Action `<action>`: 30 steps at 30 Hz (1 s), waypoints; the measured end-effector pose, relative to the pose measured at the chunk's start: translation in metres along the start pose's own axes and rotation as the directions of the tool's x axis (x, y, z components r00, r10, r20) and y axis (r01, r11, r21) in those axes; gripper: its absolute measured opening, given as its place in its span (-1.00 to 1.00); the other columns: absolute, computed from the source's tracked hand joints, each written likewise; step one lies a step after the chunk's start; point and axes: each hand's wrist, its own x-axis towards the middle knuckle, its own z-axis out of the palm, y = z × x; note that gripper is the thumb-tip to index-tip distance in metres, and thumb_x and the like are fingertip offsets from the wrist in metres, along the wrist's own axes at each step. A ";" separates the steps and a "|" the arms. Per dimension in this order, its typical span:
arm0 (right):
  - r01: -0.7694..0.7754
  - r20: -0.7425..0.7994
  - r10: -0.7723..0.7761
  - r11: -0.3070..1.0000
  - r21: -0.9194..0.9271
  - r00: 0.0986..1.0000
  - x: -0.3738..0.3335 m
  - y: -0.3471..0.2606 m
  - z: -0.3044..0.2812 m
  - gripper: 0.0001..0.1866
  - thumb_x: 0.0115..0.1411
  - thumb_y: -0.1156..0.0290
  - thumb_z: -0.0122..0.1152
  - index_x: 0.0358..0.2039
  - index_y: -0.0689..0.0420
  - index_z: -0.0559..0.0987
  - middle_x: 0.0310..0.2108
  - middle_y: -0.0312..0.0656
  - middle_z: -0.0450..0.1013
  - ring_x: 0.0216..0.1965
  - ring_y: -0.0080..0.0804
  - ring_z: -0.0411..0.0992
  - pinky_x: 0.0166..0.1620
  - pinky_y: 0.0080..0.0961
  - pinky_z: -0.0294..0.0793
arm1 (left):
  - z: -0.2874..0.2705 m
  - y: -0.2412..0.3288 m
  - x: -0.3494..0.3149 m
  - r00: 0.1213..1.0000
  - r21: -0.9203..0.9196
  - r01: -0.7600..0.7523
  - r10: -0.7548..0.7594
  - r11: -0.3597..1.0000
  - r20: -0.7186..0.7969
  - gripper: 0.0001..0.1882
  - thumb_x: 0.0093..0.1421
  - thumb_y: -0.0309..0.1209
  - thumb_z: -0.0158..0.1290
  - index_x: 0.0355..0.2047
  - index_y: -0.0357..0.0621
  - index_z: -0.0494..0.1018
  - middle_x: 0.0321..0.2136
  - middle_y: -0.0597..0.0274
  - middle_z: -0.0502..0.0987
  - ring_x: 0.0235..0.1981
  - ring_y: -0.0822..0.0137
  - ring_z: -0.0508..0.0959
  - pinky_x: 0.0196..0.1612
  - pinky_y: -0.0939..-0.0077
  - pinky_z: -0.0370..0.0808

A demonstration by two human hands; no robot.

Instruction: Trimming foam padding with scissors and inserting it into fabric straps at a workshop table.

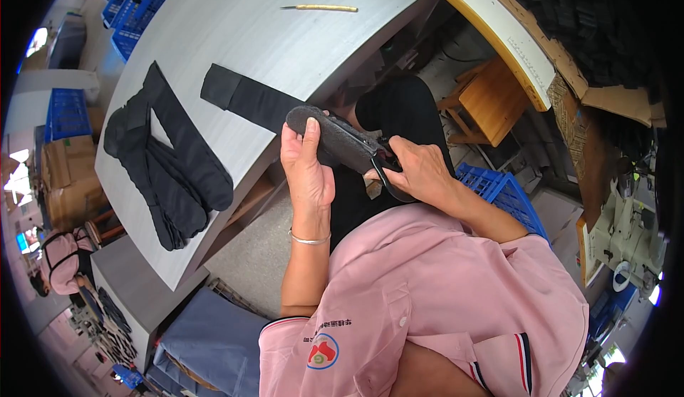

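Note:
A black padded strap with a rounded, fuzzy end is held up between my hands, just off the table's near edge. My left hand grips the rounded end, thumb on top and fingers underneath. My right hand is closed around the other part, where a glossy black loop-like piece shows by the fingers; I cannot make out what it is. A flat black band lies on the table and runs toward my hands; whether it joins the held strap is hidden. Left of it lies a bunch of similar black straps.
The grey-white table bears a thin wooden-handled pointed tool toward its far side. To the right are a wooden stool, a blue crate and a white, yellow-edged board. Cartons and crates stand at far left.

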 end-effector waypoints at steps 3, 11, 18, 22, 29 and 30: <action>0.016 -0.013 -0.016 1.000 0.005 1.000 0.000 0.001 0.003 -0.39 0.02 -0.12 0.42 -0.45 0.21 0.39 -0.59 0.00 0.43 -0.55 0.02 0.46 -0.49 -0.22 0.41 | 0.001 -0.001 0.000 1.000 0.005 0.005 -0.005 1.000 -0.012 -0.79 0.32 -0.44 0.12 -0.07 -0.15 0.42 -0.20 0.23 0.58 -0.16 0.44 0.54 0.01 0.50 0.46; 0.017 -0.037 -0.019 0.999 -0.039 0.999 0.006 0.002 0.004 -0.34 0.01 -0.20 0.38 -0.45 0.24 0.43 -0.56 0.04 0.50 -0.56 0.03 0.51 -0.50 -0.19 0.46 | 0.001 -0.010 0.000 1.000 0.029 -0.003 0.003 1.000 0.003 -0.79 0.30 -0.43 0.14 -0.09 -0.18 0.43 -0.20 0.21 0.61 -0.20 0.42 0.59 -0.03 0.50 0.53; -0.098 0.044 0.095 0.991 0.089 0.995 0.002 0.012 0.008 -0.43 0.10 -0.08 0.37 -0.44 0.26 0.44 -0.54 0.08 0.50 -0.50 0.05 0.52 -0.45 -0.20 0.47 | 0.007 -0.015 0.003 0.993 -0.049 0.108 -0.105 0.993 0.050 -0.78 0.30 -0.44 0.13 -0.08 -0.20 0.43 -0.20 0.16 0.60 -0.18 0.38 0.59 0.00 0.46 0.53; -0.476 0.218 0.489 0.499 0.724 0.845 0.010 0.059 0.004 -0.48 0.24 -0.12 0.18 -0.41 0.17 0.52 -0.66 -0.35 0.32 -0.66 -0.61 0.28 -0.59 -0.58 0.18 | 0.003 -0.008 0.010 0.992 -0.021 0.113 -0.112 0.993 0.054 -0.81 0.34 -0.42 0.08 -0.07 -0.18 0.44 -0.15 0.19 0.58 -0.12 0.41 0.55 0.03 0.48 0.48; -0.476 -0.119 0.467 0.877 -0.064 0.876 0.037 0.103 -0.043 -0.39 0.04 -0.18 0.40 -0.50 0.21 0.51 -0.70 -0.20 0.33 -0.62 -0.26 0.37 -0.48 -0.39 0.32 | -0.014 0.004 0.024 0.994 -0.134 0.108 -0.103 0.985 0.042 -0.77 0.39 -0.43 -0.01 0.00 -0.21 0.43 -0.05 0.08 0.56 -0.04 0.34 0.53 0.11 0.42 0.44; -0.471 -0.204 0.450 0.880 -0.069 0.870 0.048 0.095 -0.046 -0.38 0.00 -0.16 0.40 -0.44 0.24 0.51 -0.56 0.02 0.44 -0.44 0.11 0.47 -0.33 -0.17 0.44 | -0.015 0.004 0.025 0.995 -0.136 0.094 -0.090 0.986 0.033 -0.76 0.39 -0.44 -0.02 0.02 -0.23 0.41 -0.03 0.07 0.55 -0.02 0.33 0.53 0.12 0.41 0.44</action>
